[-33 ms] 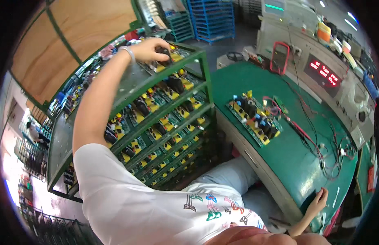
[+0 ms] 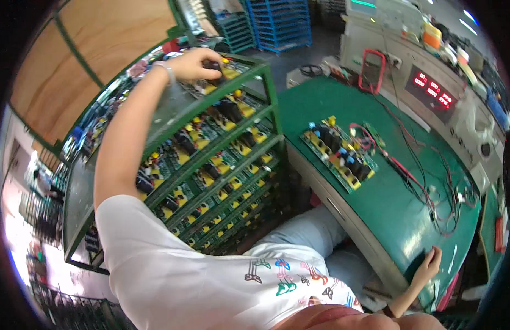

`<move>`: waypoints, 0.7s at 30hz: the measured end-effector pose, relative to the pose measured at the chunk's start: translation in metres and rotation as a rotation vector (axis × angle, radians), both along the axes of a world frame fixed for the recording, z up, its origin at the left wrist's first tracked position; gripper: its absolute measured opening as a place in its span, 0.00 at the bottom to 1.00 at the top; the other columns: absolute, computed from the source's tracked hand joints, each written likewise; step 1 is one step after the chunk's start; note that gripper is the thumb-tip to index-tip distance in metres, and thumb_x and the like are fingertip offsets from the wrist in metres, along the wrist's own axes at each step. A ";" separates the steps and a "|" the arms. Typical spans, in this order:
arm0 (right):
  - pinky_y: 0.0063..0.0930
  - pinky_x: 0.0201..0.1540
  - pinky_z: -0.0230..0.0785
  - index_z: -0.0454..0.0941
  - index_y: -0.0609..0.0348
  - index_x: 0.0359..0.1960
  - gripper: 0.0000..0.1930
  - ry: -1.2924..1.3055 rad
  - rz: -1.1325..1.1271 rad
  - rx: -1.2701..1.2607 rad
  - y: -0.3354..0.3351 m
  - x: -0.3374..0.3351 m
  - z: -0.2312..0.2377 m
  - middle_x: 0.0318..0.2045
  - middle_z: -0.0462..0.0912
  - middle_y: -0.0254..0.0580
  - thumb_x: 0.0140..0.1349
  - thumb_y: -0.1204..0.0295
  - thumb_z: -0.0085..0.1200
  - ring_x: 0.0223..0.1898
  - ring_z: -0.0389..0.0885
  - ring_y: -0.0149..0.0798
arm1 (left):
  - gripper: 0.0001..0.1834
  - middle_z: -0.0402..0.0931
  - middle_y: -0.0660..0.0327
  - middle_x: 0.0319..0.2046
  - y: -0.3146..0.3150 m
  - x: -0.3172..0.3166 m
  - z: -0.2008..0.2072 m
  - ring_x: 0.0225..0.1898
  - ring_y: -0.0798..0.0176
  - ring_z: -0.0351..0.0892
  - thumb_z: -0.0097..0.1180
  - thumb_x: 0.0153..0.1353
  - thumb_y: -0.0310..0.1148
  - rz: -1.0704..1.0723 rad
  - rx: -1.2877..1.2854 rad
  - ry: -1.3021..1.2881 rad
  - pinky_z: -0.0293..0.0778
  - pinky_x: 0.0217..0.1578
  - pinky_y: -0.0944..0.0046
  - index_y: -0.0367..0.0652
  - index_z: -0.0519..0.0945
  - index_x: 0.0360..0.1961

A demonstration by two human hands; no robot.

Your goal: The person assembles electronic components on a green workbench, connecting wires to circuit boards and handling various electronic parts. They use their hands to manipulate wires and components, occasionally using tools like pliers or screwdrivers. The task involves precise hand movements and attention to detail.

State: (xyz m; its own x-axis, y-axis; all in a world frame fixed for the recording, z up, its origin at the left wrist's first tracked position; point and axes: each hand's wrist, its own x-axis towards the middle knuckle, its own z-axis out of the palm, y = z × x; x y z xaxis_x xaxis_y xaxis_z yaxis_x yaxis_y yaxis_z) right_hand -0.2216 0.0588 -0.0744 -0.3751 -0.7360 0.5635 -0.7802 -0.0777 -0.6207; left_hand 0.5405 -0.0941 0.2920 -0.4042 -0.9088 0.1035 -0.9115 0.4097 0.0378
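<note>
Up at the top shelf of the green rack, my left hand is closed around a dark, rounded component of a circuit board with yellow parts. Part of that board is hidden behind my fingers. My right hand lies on the near right edge of the green worktop, fingers stretched out and holding nothing. In the middle of the worktop, apart from both hands, rest circuit boards with yellow, black and blue components.
Lower shelves of the rack carry rows of similar boards. Red and black test leads run across the worktop to a grey panel with a red digital display. A red-framed object leans there. Blue stacked racks stand behind.
The whole view has shifted slightly. My left hand is a little farther left along the rack top, still closed on the dark component. My right hand stays on the worktop edge.
</note>
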 end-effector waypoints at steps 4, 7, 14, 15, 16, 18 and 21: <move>0.28 0.42 0.70 0.77 0.65 0.46 0.11 -0.052 -0.009 0.069 -0.002 0.008 0.008 0.35 0.79 0.44 0.73 0.70 0.47 0.35 0.76 0.36 | 0.17 0.76 0.56 0.44 0.003 -0.002 0.009 0.51 0.57 0.74 0.63 0.60 0.40 0.141 0.085 -0.061 0.69 0.55 0.58 0.39 0.78 0.43; 0.28 0.40 0.70 0.78 0.65 0.46 0.09 -0.046 -0.011 0.065 -0.005 0.012 0.006 0.33 0.78 0.43 0.72 0.72 0.48 0.33 0.77 0.34 | 0.16 0.76 0.56 0.44 0.025 -0.054 0.046 0.50 0.55 0.75 0.61 0.61 0.39 0.153 -0.093 -0.326 0.69 0.55 0.58 0.40 0.78 0.44; 0.26 0.37 0.69 0.79 0.64 0.43 0.08 -0.046 -0.104 0.060 0.010 0.012 0.021 0.29 0.78 0.41 0.70 0.72 0.51 0.31 0.76 0.32 | 0.15 0.77 0.57 0.49 -0.032 -0.234 -0.028 0.54 0.61 0.76 0.58 0.66 0.34 -0.383 0.256 -0.126 0.73 0.55 0.59 0.39 0.76 0.51; 0.26 0.37 0.69 0.79 0.64 0.43 0.09 -0.070 -0.081 0.054 0.005 0.015 0.019 0.30 0.79 0.40 0.70 0.72 0.51 0.31 0.76 0.32 | 0.16 0.77 0.55 0.49 -0.034 -0.247 -0.047 0.53 0.58 0.76 0.58 0.65 0.34 -0.449 0.242 -0.175 0.73 0.55 0.57 0.40 0.76 0.52; 0.26 0.37 0.69 0.79 0.64 0.43 0.09 -0.090 -0.070 0.050 0.002 0.017 0.018 0.30 0.79 0.40 0.70 0.72 0.51 0.32 0.77 0.32 | 0.17 0.77 0.53 0.49 -0.042 -0.258 -0.074 0.53 0.55 0.77 0.59 0.65 0.33 -0.528 0.227 -0.219 0.74 0.55 0.55 0.40 0.76 0.53; 0.26 0.37 0.70 0.79 0.64 0.43 0.09 -0.145 -0.047 0.072 -0.003 0.024 0.020 0.31 0.80 0.41 0.70 0.72 0.50 0.32 0.78 0.32 | 0.22 0.76 0.51 0.48 -0.059 -0.272 -0.133 0.52 0.49 0.76 0.60 0.63 0.37 -0.588 0.203 -0.178 0.73 0.54 0.52 0.42 0.74 0.56; 0.28 0.36 0.69 0.79 0.63 0.44 0.09 -0.114 -0.034 0.052 -0.003 0.027 0.023 0.29 0.78 0.42 0.71 0.71 0.50 0.31 0.77 0.34 | 0.30 0.74 0.53 0.51 -0.074 -0.287 -0.213 0.52 0.45 0.75 0.62 0.60 0.46 -0.520 0.109 -0.149 0.71 0.54 0.49 0.47 0.72 0.61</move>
